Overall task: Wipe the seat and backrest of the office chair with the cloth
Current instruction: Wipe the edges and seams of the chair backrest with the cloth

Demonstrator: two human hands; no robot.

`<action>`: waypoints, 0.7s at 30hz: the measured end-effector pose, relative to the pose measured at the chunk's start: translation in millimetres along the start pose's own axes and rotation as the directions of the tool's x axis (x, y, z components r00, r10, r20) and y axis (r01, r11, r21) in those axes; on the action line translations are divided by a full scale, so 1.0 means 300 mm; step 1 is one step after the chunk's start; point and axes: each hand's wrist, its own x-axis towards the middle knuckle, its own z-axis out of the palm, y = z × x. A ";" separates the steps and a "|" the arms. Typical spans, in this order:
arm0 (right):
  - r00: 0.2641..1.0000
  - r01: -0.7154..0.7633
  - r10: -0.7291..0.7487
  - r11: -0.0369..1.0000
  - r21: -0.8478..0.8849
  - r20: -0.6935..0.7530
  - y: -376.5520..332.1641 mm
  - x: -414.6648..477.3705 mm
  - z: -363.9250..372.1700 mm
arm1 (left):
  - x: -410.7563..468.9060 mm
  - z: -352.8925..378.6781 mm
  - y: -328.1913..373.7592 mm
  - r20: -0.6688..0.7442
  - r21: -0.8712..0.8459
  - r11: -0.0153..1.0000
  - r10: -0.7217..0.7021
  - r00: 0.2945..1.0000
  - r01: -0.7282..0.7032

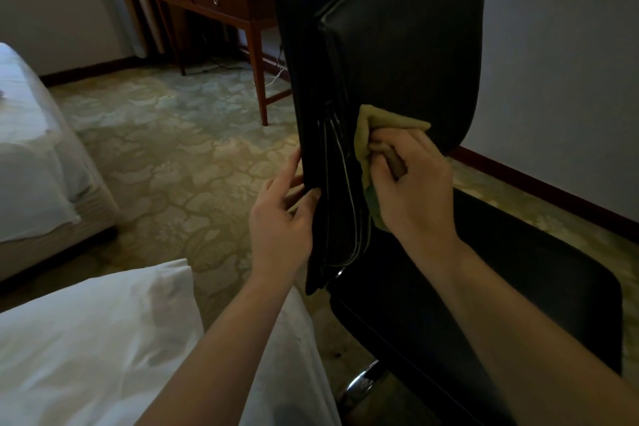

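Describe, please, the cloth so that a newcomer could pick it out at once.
Find the black chair on the right; its backrest stands upright. Low on the backrest, the right hand grips the cloth against it. It is the only yellow-green thing there, bunched and soft among black surfaces.

Above the cloth (380, 121) the upper face of the black backrest (397, 45) lies bare, and open carpet (173, 149) stretches left of the chair between the bed (34, 149) and the wooden desk (224, 7). The left hand (280, 214) grips the backrest's left edge and the right hand (411, 183) holds the cloth against its lower face, so both crowd that lower strip. White bedding (86, 339) lies just beside the seat (518, 270) at near left, and a wall (553, 79) stands behind the chair on the right.
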 end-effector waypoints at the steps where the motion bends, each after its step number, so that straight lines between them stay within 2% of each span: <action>1: 1.000 0.003 -0.003 1.000 -0.010 -0.004 0.005 -0.006 0.006 | 0.001 0.000 -0.001 0.001 -0.002 1.000 -0.003 1.000 0.003; 7: 0.998 -0.033 0.033 0.999 -0.004 0.047 0.068 -0.123 0.025 | 0.004 0.003 -0.022 0.010 -0.013 1.000 -0.010 1.000 0.010; 10: 0.997 -0.035 0.036 0.999 -0.016 0.072 0.070 -0.089 0.000 | -0.001 0.002 -0.014 0.020 -0.029 1.000 0.009 1.000 -0.008; 16: 0.995 0.094 -0.094 0.995 -0.014 -0.008 -0.005 0.035 -0.016 | -0.007 -0.003 0.002 0.052 -0.074 0.997 -0.017 0.998 0.020; 21: 1.000 0.025 -0.025 1.000 -0.013 -0.014 0.010 -0.023 0.022 | 0.000 -0.005 -0.007 0.046 -0.064 0.997 -0.030 0.999 0.032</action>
